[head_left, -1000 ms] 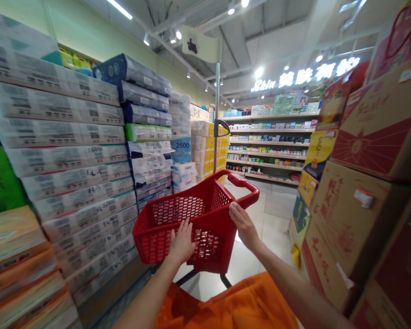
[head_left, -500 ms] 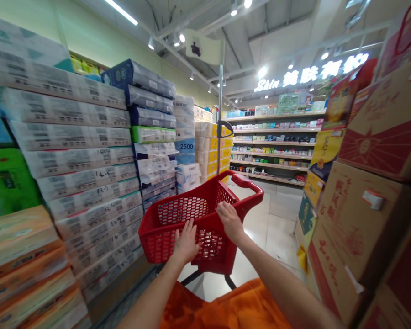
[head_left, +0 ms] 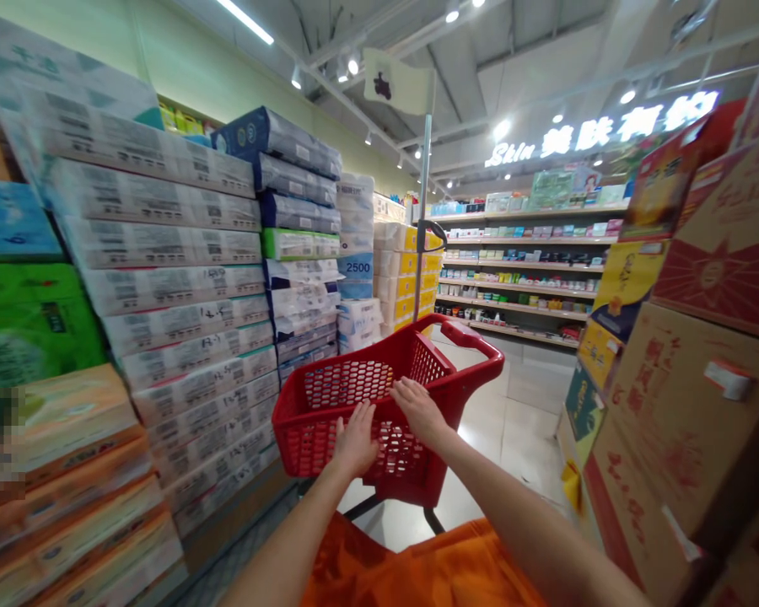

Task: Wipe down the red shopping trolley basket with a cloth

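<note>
A red plastic shopping basket (head_left: 329, 396) on a wheeled frame stands in the aisle just ahead of me, empty, with its red handle (head_left: 477, 341) at the far right end. My left hand (head_left: 356, 438) lies flat on the near rim with fingers stretched out. My right hand (head_left: 417, 406) rests on the same rim a little to the right, fingers curled over the edge. The two hands sit close together.
Tall stacks of wrapped tissue packs (head_left: 183, 303) wall the left side. Stacked cardboard cartons (head_left: 696, 371) crowd the right. A metal pole with a flag (head_left: 425, 194) rises behind the basket. Shelves of small goods (head_left: 519, 270) close the aisle's far end; pale floor tiles (head_left: 519, 421) lie between.
My right hand has slid left along the rim, from near the handle to beside my left hand. The view has drifted, so the basket sits further right.
</note>
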`<state>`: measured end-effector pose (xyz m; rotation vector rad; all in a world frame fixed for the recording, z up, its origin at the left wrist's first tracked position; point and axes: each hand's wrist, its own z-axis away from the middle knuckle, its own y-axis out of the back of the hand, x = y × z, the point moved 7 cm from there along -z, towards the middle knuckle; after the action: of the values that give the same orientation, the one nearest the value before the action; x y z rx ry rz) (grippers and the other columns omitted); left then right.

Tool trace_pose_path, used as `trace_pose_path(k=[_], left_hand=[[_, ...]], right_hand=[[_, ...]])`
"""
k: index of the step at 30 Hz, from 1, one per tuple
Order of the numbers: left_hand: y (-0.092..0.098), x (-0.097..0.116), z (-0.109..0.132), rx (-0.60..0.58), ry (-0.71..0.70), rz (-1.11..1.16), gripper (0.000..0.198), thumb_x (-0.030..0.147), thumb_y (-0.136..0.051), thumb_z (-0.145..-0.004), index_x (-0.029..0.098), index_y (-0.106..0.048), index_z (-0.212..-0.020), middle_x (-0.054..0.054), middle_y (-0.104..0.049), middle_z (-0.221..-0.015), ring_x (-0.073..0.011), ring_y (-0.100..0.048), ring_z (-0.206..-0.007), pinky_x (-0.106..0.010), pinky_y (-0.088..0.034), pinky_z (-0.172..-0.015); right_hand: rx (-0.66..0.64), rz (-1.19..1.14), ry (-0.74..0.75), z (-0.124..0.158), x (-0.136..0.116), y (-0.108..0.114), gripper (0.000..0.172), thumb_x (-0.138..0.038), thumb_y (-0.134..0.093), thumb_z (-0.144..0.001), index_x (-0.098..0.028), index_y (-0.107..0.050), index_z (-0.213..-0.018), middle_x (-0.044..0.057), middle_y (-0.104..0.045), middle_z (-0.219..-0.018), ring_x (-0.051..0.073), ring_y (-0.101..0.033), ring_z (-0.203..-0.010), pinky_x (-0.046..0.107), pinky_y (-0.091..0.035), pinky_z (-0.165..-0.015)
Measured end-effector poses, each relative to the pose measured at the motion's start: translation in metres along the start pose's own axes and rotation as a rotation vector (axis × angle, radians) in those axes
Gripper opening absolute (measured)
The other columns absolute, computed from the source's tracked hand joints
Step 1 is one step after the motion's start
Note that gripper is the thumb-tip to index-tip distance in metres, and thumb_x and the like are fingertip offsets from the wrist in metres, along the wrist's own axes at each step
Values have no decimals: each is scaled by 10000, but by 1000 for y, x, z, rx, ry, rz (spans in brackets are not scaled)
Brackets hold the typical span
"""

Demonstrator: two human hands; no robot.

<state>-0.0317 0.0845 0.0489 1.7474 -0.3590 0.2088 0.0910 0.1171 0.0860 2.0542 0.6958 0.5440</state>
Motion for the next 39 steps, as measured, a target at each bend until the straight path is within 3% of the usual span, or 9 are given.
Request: trace_pose_path(k=[5, 9, 14, 18, 20, 23, 27, 34, 39], left_hand=[[17, 18, -22, 249, -73, 435, 669, 87, -375, -658, 107, -274, -1319, -94, -313, -1396, -162, -264, -1284, -369, -183, -1073], [15, 40, -44, 278, -142, 733, 531, 170, -338, -760, 151, -342, -1291, -67, -420, -1332, -149, -371, -1221, -313, -268, -1039], [8, 63, -55, 280, -87, 383, 313, 290, -411, -791, 206, -550, -1059, -62, -562, -1119, -194, -481, -1075, -388, -345, -957], [5, 67, -49, 343, -100, 125, 203, 214, -442, -784, 231, -554, -953, -32, -566, -1074, -186, -487, -1039, -458, -287, -978], [4, 46, -40, 363, -122, 53, 218, 189, -407, -808, 250, -529, -977, -16, -582, -1053, -175, -495, -1028, -509, -214, -1007], [9, -15, -19, 414, -121, -39, 257, 193, -363, -832, 258, -506, -1035, -32, -575, -1109, -178, -487, -1061, -543, -140, -1024], [22, -91, -1, 572, 62, -128, 314, 182, -347, -817, 218, -499, -1090, -91, -523, -1198, -224, -455, -1121, -557, -189, -997], [7, -74, -16, 450, -198, -34, 368, 110, -332, -787, 205, -491, -1104, -86, -523, -1199, -191, -434, -1153, -458, -285, -986], [29, -153, 1, 555, 84, 25, 355, 122, -320, -778, 197, -499, -1075, -88, -493, -1211, -215, -423, -1163, -456, -323, -975]], right_hand=[[22, -225, -70, -17, -11, -14, 770, -7, -392, -656, -117, -145, -1377, 138, -274, -1396, 206, -200, -1298, 431, -246, -1020], [27, -306, 13, -14, 0, -3, 870, -111, -478, -632, -52, -34, -1377, 197, -165, -1418, 209, -139, -1313, 418, -245, -1013], [-151, -9, -131, 5, 40, 13, 742, -273, -521, -638, -109, -297, -1327, 158, -391, -1322, 293, -252, -1257, 526, -73, -1008], [-134, 126, -178, 13, 53, 30, 506, -256, -463, -723, -130, -463, -1213, 107, -584, -1089, 243, -455, -1066, 464, -93, -1006], [-105, 138, -188, 15, 51, 35, 437, -237, -447, -743, -142, -505, -1166, 85, -603, -1034, 224, -480, -1003, 435, -110, -1002], [-88, 145, -216, 19, 45, 37, 400, -240, -453, -758, -149, -522, -1141, 79, -605, -1020, 221, -479, -984, 413, -132, -987], [-54, 161, -248, 21, 35, 39, 356, -275, -453, -803, -159, -527, -1132, 78, -611, -995, 223, -479, -958, 413, -150, -966], [-67, 221, -322, 19, 35, 35, 296, -163, -365, -853, -216, -573, -1056, 57, -629, -890, 203, -504, -896, 398, -177, -936], [-35, 194, -314, 23, 35, 37, 322, -148, -347, -837, -210, -595, -1034, 70, -626, -878, 223, -496, -895, 406, -162, -945]])
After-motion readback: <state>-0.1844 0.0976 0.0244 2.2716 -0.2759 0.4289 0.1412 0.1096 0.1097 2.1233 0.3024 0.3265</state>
